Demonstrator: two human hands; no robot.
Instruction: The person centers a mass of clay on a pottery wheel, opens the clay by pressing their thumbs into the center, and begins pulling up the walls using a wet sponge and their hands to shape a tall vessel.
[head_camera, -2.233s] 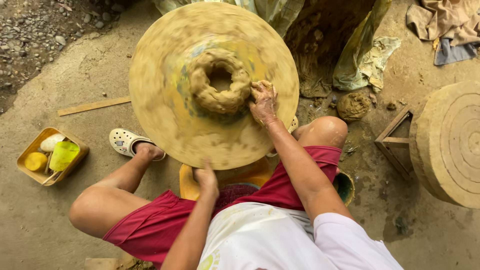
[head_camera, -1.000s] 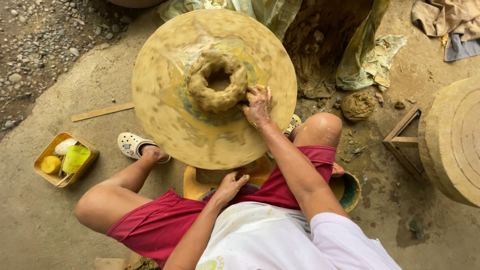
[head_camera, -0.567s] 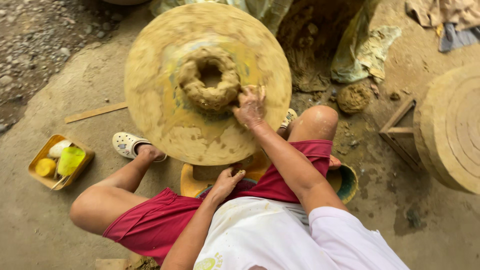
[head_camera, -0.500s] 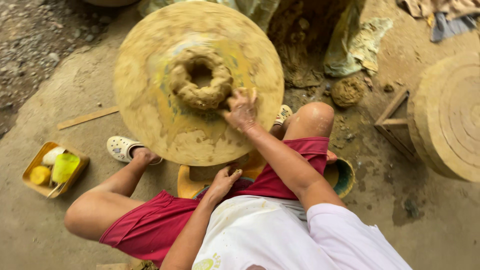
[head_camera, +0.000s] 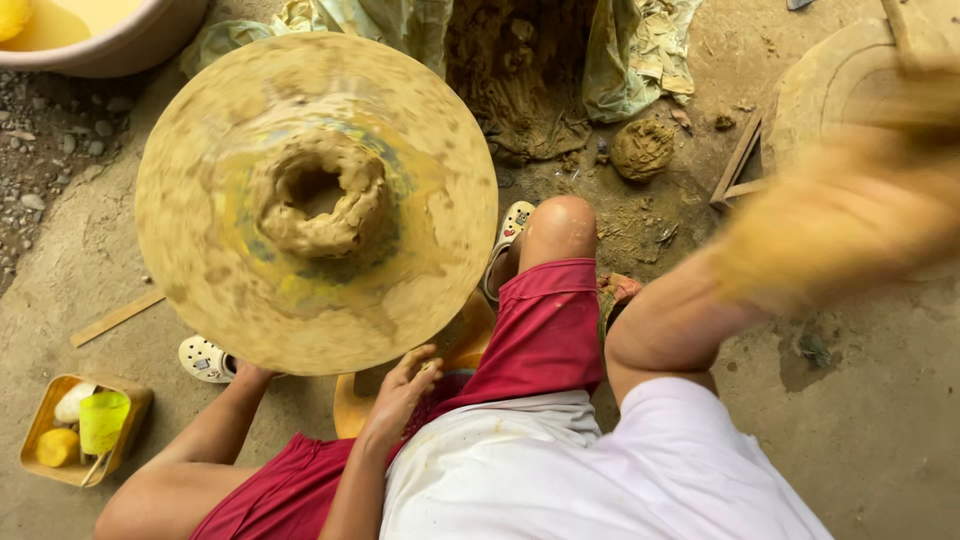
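A: We have a potter's wheel (head_camera: 200, 290), a big round disc blurred as if spinning, with a rough clay ring (head_camera: 318, 195) sitting near its middle.

B: Agreed. Left hand (head_camera: 400, 385) sits at the near rim of the wheel, fingers loosely curled, gripping nothing. We can't tell if it touches the rim.

A: Right hand (head_camera: 850, 215) is raised off to the right, well apart from the wheel, all motion blur. We cannot tell whether it's released or clenched.

B: Handling: we judge the clay ring soft, wet, slippery and easily dented. It looks heavy for its size. Best taken low on the outer wall with both palms, not by the thin lip.

A: Containers. Yellow tray (head_camera: 35, 425) on the floor at lower left holds a green cup (head_camera: 103, 422), a yellow sponge (head_camera: 57, 447) and a pale lump we can't identify.

B: Basin (head_camera: 120, 50) at top left, only its edge in view, with yellowish water and something yellow floating in it.

A: Also a clay ball (head_camera: 642, 148) on the ground past the knee, and a clay heap (head_camera: 520, 80) in plastic sheeting behind the wheel.
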